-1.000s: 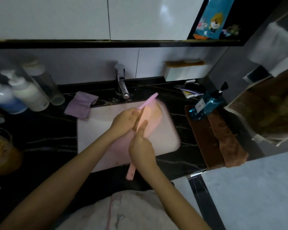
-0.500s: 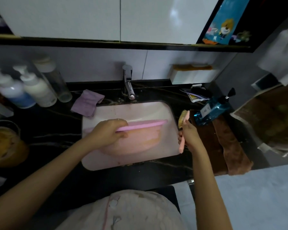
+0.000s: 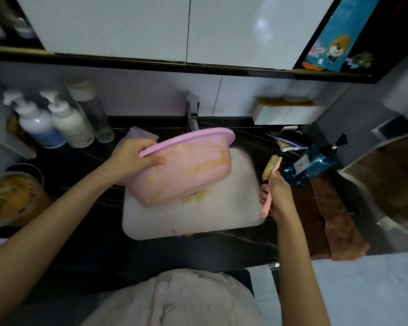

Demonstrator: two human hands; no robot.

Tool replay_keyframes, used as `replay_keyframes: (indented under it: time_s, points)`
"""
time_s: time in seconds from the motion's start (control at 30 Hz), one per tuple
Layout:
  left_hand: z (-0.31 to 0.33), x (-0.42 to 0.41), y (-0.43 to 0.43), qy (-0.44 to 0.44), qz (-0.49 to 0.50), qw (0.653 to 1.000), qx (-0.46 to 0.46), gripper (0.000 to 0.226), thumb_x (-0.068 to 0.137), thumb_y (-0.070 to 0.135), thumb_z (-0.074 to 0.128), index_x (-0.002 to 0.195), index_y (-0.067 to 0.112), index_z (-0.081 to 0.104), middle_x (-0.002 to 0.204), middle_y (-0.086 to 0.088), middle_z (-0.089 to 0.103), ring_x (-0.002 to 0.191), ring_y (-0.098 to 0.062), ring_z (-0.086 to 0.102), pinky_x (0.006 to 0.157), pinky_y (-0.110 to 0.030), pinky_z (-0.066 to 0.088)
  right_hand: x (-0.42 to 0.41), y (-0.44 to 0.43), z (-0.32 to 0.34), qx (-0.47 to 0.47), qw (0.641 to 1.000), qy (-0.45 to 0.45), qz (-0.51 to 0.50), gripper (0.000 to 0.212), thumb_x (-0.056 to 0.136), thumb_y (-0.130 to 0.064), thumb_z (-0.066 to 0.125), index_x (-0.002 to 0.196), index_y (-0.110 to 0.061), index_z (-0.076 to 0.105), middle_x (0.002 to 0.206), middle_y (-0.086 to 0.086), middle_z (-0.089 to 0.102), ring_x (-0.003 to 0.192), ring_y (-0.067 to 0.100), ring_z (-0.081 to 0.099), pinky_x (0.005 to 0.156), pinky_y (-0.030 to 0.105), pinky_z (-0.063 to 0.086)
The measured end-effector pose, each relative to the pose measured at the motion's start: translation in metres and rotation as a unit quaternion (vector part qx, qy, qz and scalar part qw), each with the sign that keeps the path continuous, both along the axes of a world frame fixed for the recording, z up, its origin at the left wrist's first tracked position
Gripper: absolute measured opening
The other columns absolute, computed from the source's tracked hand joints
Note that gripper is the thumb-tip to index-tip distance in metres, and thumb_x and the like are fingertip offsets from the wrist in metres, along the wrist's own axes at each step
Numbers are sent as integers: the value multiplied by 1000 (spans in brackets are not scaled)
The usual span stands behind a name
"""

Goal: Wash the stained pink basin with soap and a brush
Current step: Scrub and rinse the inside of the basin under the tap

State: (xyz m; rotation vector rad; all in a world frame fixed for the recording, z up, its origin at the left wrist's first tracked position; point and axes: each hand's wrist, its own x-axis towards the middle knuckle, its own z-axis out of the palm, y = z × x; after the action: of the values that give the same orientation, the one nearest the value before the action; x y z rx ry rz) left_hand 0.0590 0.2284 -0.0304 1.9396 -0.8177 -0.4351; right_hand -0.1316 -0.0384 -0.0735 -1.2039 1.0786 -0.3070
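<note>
Over the white sink (image 3: 222,220) in the dark desk (image 3: 151,255), the stained pink basin (image 3: 186,168) is gripped at its rim by the left hand (image 3: 132,158) and the brush (image 3: 270,182) is clasped by the right hand (image 3: 277,194), so the tilted, wet basin could be dropped from this single grip.

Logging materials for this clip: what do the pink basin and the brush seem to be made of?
The round pink basin looks like smooth moulded plastic: one even colour, thin rolled rim, yellowish stains on its wall. The pink-handled scrub brush in the right hand seems to be plastic with pale tan bristles; whether the fibre is natural or synthetic is unclear.
</note>
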Motion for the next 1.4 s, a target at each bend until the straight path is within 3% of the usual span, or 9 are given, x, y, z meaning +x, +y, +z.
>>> replay_keyframes:
  time_s: [0.17,0.3,0.47,0.67,0.87,0.93,1.03,1.2,1.4]
  points:
    - [-3,-35,6,-107,-123,986,37,14,69,24,79,70,30,65,71,12,61,69,-3,56,61,-14,41,2,5,-5,-23,999,-13,38,43,103,-24,31,146,-20,31,58,-2,41,46,7,39,43,20,36]
    - [-28,-60,8,-284,-195,933,105,8,75,30,62,73,23,62,72,12,58,68,-4,54,54,-19,39,4,11,-6,-77,990,-33,113,38,101,-26,40,139,-23,39,59,-1,41,47,8,40,43,21,37]
    - [-65,-75,15,-320,-215,911,145,10,73,22,56,74,22,66,71,8,62,65,-9,56,53,-20,39,1,16,-11,-188,953,1,237,28,96,-20,51,123,-14,51,67,1,51,50,6,47,47,18,45]
    - [-86,-63,24,-303,-159,922,181,27,52,15,82,68,24,63,67,9,61,61,-10,57,60,-18,34,13,6,-10,-342,885,60,311,30,97,-8,44,125,-16,51,93,-11,55,81,0,53,66,13,40]
    - [-95,-64,27,-176,-18,975,133,28,70,50,56,76,26,70,79,16,59,79,-2,50,75,-24,39,77,4,22,-575,712,103,390,38,90,-8,54,127,-18,56,116,10,51,86,22,59,64,23,39]
    - [-99,-60,25,-65,121,987,82,27,78,42,59,79,18,71,88,8,59,88,-7,49,80,-25,37,111,9,33,-622,670,92,394,45,88,-9,54,132,-15,50,119,15,49,90,34,60,65,31,41]
    - [-101,-42,19,70,291,949,98,9,79,15,70,86,11,65,100,-6,54,95,-20,53,80,-25,39,160,22,44,-666,618,103,405,55,89,-13,54,141,-15,36,119,18,48,89,38,59,64,36,41]
    - [-75,-33,5,111,356,927,-32,6,89,10,56,92,13,60,95,0,56,92,-15,54,77,-22,42,212,29,33,-682,556,125,459,52,94,-17,47,141,-7,29,103,22,58,85,36,58,59,34,33]
    - [-59,-33,-11,414,318,818,-240,43,100,41,26,109,17,60,113,-2,63,105,-15,58,82,-28,44,229,30,28,-668,572,110,464,29,94,-14,47,119,1,45,98,20,63,83,35,59,59,34,34]
